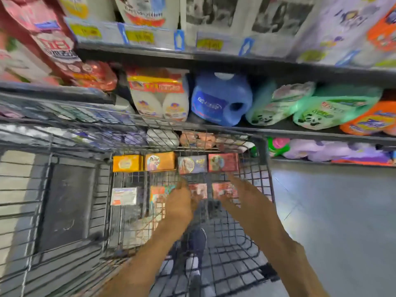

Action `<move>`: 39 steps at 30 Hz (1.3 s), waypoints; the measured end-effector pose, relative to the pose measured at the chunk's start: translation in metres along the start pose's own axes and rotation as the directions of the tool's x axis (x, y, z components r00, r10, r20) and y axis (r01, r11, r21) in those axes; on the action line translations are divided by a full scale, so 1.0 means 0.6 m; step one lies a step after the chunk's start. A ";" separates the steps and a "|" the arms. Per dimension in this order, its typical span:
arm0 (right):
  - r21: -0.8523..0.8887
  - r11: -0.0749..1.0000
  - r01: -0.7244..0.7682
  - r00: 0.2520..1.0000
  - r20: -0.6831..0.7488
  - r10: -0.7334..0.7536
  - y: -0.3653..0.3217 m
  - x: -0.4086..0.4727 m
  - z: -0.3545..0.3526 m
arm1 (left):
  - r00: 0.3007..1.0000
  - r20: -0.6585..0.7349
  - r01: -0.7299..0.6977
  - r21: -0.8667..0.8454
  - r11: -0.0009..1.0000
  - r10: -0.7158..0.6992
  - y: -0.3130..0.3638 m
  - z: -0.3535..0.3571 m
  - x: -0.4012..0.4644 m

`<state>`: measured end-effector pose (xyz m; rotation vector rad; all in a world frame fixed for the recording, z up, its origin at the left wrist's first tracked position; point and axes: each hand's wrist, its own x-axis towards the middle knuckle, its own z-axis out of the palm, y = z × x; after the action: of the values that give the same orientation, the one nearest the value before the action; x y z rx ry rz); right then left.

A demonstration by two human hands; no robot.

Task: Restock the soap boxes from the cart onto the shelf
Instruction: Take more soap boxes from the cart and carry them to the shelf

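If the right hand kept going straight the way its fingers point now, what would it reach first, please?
Probably the red soap box at the right end of the far row in the cart; the right hand points up-left toward it. Blur leaves depth uncertain.

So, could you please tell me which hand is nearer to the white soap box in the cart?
Left. The left hand reaches among the front-row boxes, one box over from the white soap box. The right hand is farther right, at the red box.
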<state>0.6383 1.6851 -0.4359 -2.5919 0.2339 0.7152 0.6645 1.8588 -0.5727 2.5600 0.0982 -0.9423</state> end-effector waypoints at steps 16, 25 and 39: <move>-0.056 0.994 -0.091 0.996 -0.019 0.090 0.080 0.064 0.138 | 0.989 -0.102 0.110 0.066 0.992 -0.103 -0.005 0.146 0.098; 0.012 0.959 -0.282 0.958 -0.047 0.282 0.108 0.110 0.189 | 0.992 -0.125 -0.022 -0.007 1.000 0.021 -0.050 0.133 0.077; -0.019 0.946 -0.325 0.946 -0.017 0.325 0.128 0.145 0.231 | 0.996 -0.081 0.031 0.021 0.999 -0.029 -0.022 0.155 0.077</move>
<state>0.6296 1.6761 -0.6162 -2.6073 0.6742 0.8143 0.6410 1.8301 -0.6706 2.6240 0.1503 -0.8560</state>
